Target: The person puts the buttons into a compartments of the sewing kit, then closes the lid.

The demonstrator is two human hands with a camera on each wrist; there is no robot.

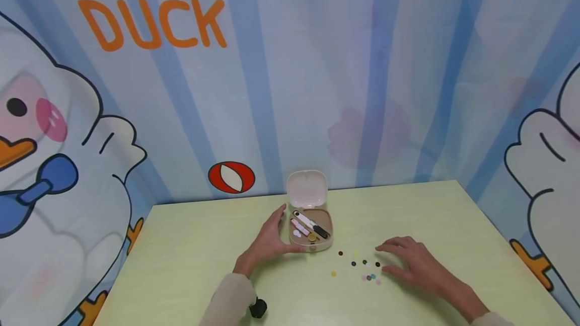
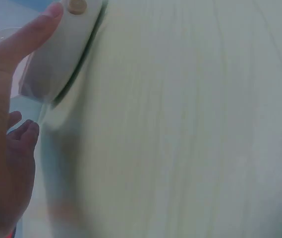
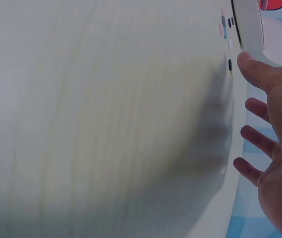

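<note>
A small pale case (image 1: 319, 246) stands on the table with its lid (image 1: 307, 189) raised. Inside lie a white-and-black slim tool (image 1: 311, 224), a pink piece (image 1: 299, 227), a gold round piece (image 1: 312, 237) and small white bits. My left hand (image 1: 268, 239) spans the case's left side. Its thumb (image 2: 31, 39) touches the front wall near the round clasp (image 2: 77, 6), its other fingers fairly straight. Several small coloured discs, like buttons (image 1: 369, 277), lie scattered right of the case. Just right of them my right hand (image 1: 414, 260) hovers, fingers spread and holding nothing.
The pale yellow table (image 1: 190, 255) ends at a printed duck curtain (image 1: 294, 79) behind the case. A black faceted object (image 1: 258, 308) shows beside the left sleeve (image 1: 230, 298).
</note>
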